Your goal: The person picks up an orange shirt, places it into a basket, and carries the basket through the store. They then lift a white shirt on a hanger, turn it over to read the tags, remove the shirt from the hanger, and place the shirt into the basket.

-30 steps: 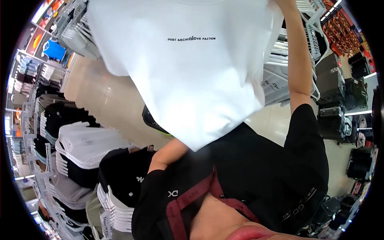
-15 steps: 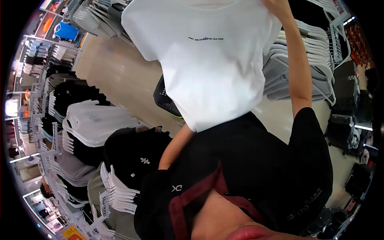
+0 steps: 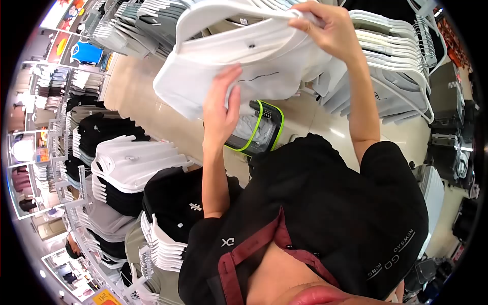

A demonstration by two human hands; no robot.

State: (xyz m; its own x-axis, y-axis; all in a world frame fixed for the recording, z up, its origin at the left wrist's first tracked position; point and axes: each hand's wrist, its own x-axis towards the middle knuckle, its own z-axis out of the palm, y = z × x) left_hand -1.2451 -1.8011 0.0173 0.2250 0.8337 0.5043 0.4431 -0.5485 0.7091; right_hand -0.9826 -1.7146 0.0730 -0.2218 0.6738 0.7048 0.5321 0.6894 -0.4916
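Observation:
A white T-shirt with a line of dark print on its chest hangs on a white clothes hanger, tilted so that the neckline faces me. My right hand grips the hanger near one shoulder, thumb and fingers closed around it. My left hand is raised in front of the shirt's chest, fingers stretched out. Its fingertips overlap the fabric; whether they press on it I cannot tell. Below the shirt, a dark shopping basket with a lime-green rim and handle holds pale grey cloth in a clear wrapping.
On the right, a rack carries white and grey shirts on white hangers. To the left are racks with black shirts, white shirts and other clothes. Suitcases stand at the far right. Pale floor tiles run between the racks.
The shirt has swung up and away from my body, bringing its neckline and hanger into view. My left hand has come from behind the hem to the chest. The basket is now more visible.

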